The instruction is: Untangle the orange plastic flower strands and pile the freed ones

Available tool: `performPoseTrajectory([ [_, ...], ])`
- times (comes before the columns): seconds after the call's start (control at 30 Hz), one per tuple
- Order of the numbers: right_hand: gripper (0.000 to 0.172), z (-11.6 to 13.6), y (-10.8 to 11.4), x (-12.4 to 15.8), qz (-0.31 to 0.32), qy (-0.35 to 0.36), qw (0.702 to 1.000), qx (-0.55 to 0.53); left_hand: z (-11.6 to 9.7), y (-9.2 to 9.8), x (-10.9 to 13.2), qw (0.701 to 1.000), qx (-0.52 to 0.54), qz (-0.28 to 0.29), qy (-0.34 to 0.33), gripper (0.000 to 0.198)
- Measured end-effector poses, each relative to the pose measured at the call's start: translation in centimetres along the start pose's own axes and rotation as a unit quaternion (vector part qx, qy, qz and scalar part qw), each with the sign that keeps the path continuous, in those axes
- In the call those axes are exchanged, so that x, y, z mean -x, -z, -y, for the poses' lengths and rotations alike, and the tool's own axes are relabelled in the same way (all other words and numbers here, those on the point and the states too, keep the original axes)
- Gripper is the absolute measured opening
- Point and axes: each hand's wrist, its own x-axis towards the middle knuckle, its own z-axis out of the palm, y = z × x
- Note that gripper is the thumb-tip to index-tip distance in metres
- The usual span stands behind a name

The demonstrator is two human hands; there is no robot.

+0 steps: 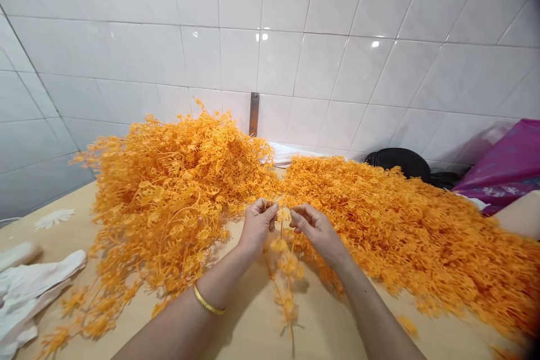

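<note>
Over the middle of the table, a thin orange artificial flower sprig (288, 264) hangs with several small blossoms along its stem. My left hand (259, 225), with a gold bangle on the wrist, pinches near the sprig's top from the left. From the right, my right hand (314, 230) has thumb and fingers closed at the same top blossom. The exact bit between the fingertips is too small to make out. A tall heap of orange plastic flowers (169, 191) rises beyond my left hand, and a wider, lower heap (400, 225) spreads to the right.
A tiled wall (282, 62) closes off the back, with a metal strip (253, 114) on it. White cloth gloves (37, 287) and a white flower-like piece (54, 219) lie at left. Behind the right heap are a black bag (399, 162) and a purple bag (506, 160).
</note>
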Motion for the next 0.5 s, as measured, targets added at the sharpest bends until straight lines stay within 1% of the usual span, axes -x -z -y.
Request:
performPoseTrajectory([
  [0.1,0.025,0.0,-1.6,0.2,-0.004,0.012,0.999,0.043,0.2,-0.4,0.4,0.999,-0.025,0.027,-0.021,0.027],
  [0.2,0.030,-0.1,-2.1,0.1,-0.059,0.037,0.996,0.060,0.3,-1.0,0.7,0.998,-0.034,0.051,0.001,0.030],
  [0.23,0.031,-0.2,-1.9,-0.1,-0.092,0.039,0.994,0.052,0.4,-1.1,0.7,0.998,-0.033,0.060,0.011,0.031],
  [0.3,0.029,-0.6,-0.9,-0.4,-0.197,0.026,0.980,0.007,0.4,-1.2,0.7,0.997,-0.025,0.065,0.028,0.032],
  [0.33,0.028,-0.8,0.0,-0.6,-0.264,0.016,0.964,-0.025,0.3,-1.0,0.6,0.998,-0.016,0.057,0.037,0.032],
  [0.4,0.027,-1.5,1.9,-0.9,-0.394,-0.008,0.916,-0.079,0.0,-0.5,0.2,0.998,0.010,0.032,0.054,0.031],
  [0.43,0.026,-1.9,2.8,-1.0,-0.432,-0.016,0.898,-0.081,-0.3,-0.2,0.0,0.998,0.027,0.024,0.059,0.030],
  [0.47,0.025,-2.3,3.7,-1.1,-0.439,-0.029,0.896,-0.059,-0.6,0.2,-0.3,0.997,0.045,0.025,0.061,0.030],
  [0.5,0.023,-2.5,4.3,-1.1,-0.431,-0.040,0.901,-0.020,-1.0,0.4,-0.5,0.996,0.062,0.031,0.061,0.029],
])
